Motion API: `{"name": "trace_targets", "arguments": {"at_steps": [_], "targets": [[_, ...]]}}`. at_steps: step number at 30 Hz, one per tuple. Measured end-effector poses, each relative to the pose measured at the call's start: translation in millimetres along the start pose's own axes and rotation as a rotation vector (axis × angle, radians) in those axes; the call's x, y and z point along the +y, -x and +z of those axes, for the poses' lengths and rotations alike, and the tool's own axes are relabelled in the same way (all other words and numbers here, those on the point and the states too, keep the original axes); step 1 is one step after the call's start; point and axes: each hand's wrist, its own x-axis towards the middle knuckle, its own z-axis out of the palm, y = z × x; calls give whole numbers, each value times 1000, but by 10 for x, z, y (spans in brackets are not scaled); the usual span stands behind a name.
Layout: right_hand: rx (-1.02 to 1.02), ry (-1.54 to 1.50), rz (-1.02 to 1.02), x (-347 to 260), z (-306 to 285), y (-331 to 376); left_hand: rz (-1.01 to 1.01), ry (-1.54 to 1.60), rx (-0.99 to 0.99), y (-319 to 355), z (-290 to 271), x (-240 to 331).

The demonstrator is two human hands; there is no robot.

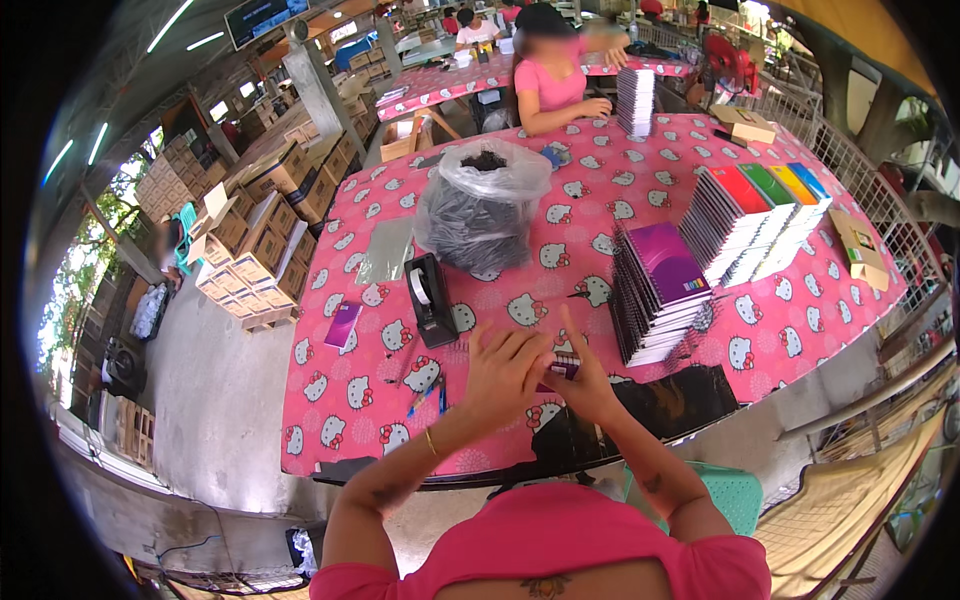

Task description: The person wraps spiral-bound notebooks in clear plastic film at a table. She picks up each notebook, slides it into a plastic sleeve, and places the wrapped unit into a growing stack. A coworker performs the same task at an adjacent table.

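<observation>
A small purple spiral notebook is held between my hands over the table's near edge, mostly covered by fingers. My right hand is closed round it, thumb pointing up. My left hand lies against its left side, fingers bent over it. Left of my hands stands a black tape dispenser. Another small purple notebook lies flat farther left. Blue pens rest near my left wrist. To the right rises a stack of larger purple spiral notebooks.
A plastic bag full of dark pieces stands mid-table beside clear plastic sleeves. Stacks of red, green, yellow and blue notebooks stand at right, near flattened cardboard. Across the table, a co-worker sits by another stack.
</observation>
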Motion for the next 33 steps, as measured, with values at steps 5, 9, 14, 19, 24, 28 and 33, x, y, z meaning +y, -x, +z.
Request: {"name": "trace_targets", "arguments": {"at_steps": [5, 9, 14, 19, 24, 28, 33], "targets": [[-25, 182, -48, -94, -76, 3, 153, 74, 164, -76, 20, 22], [-18, 170, -50, -42, -133, 1, 201, 60, 97, -100, 86, -12], [-14, 135, -23, -19, -258, 65, 294, 164, 163, -201, 125, 46], [-26, 217, -19, -206, -382, 144, 278, 209, 162, -233, 212, 41], [73, 228, 48, -306, -565, 284, 258, 229, 153, -276, 225, 117], [125, 255, 81, -413, -556, 323, 301, 242, 162, -302, 276, 105], [151, 152, 8, -471, -647, 341, 297, 241, 159, -338, 272, 138]]}}
